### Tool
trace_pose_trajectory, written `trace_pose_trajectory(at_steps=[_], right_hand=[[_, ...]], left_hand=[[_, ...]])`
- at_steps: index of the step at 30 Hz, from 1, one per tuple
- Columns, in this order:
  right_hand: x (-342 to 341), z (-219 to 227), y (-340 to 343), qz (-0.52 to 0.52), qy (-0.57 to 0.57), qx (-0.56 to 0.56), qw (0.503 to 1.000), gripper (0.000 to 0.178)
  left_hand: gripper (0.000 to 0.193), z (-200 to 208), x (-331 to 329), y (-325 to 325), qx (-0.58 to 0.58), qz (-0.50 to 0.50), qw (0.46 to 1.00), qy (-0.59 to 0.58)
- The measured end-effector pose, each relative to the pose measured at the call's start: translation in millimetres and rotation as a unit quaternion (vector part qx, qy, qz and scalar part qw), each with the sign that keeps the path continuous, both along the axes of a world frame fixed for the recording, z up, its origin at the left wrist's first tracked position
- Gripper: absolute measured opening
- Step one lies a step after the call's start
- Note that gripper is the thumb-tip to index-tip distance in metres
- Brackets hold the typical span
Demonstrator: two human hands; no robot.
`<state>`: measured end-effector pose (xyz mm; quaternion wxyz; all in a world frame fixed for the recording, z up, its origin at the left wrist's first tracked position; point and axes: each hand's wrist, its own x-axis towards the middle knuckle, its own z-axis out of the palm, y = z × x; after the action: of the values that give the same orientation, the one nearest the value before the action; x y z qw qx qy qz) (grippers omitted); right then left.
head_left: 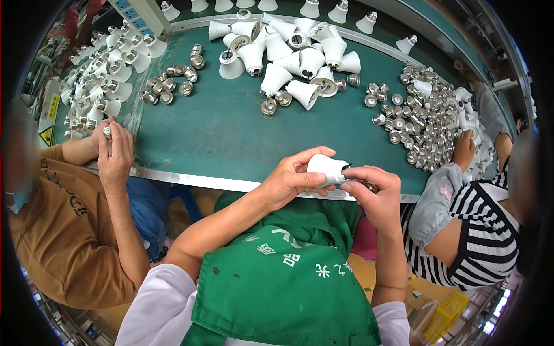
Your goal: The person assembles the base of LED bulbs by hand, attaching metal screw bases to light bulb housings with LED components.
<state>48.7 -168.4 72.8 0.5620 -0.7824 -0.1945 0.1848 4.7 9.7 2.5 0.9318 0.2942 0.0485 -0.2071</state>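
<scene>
My left hand (291,177) is wrapped round a white cone-shaped bulb housing (324,170), close to the table's front edge. The narrow end of the housing points right, and a short dark wire shows there. At that end my right hand (376,189) has its thumb and forefinger by the wire. A metal screw cap (371,186) is tucked in the curled fingers of my right hand, mostly hidden. Beyond my hands lies a heap of white bulb housings (310,60), with loose metal screw caps (269,106) at its near side.
A large pile of screw caps (416,118) lies to the right, beside a co-worker's hand (463,151). Capped bulb housings (118,72) crowd the far left, near another co-worker's hands (115,147). More capped housings (339,11) stand along a rail at the back of the green table (213,132).
</scene>
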Motion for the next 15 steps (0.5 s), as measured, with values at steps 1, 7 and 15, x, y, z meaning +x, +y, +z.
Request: trace_pose_trajectory(at_steps=[1, 7, 15], right_hand=[[-1.0, -0.2, 0.9, -0.005, -0.08, -0.049, 0.996, 0.011], [-9.1, -19.2, -0.6, -0.075, -0.174, 0.012, 0.982, 0.006], [-8.2, -13.4, -8.6, -0.099, 0.145, 0.158, 0.972, 0.01]], left_hand=[[0.053, -1.3, 0.0, -2.4, 0.0, 0.0, 1.0, 0.0], [0.054, -0.2, -4.4, -21.2, 0.108, 0.089, 0.988, -0.065], [0.053, 7.4, -9.7, -13.0, 0.096, 0.087, 0.989, -0.078]])
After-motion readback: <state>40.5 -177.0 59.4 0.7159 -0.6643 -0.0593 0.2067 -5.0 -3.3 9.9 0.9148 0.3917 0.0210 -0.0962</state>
